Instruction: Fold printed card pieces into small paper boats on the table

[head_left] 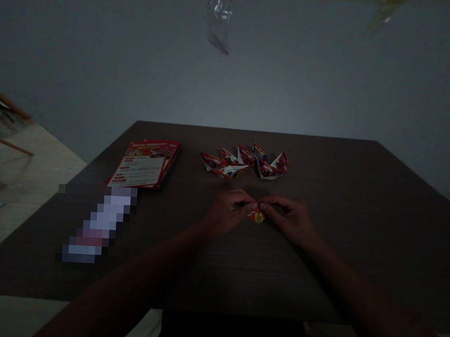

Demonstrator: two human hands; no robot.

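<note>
Between your two hands, just above the dark wooden table [359, 205] near its middle, sits a small folded paper piece [258, 217], red and yellow, pinched from both sides. Your left hand [228, 212] has its fingers curled nearly closed, thumb and forefinger nipping the left edge of the paper; your right hand [292, 218] mirrors it, fingers bent in tight and gripping the right edge, so the fingertips of both almost meet over the top of the piece. Most of the paper hangs below the fingertips (the dim light hides its exact folds). It looks like thin printed leaflet stock: very light, limp where single, stiffer along creases, and easy to tear or crush, so the safest hold is probably at the folded edges rather than on loose flaps. Beyond your hands, toward the far edge, lies a cluster of finished paper boats [244, 163] in the same red print, touching one another. To the left of them rests a stack of red leaflets [144, 164], flat and slightly fanned. Nearer your left forearm lies a long object [99, 222] that is blurred out.
</note>
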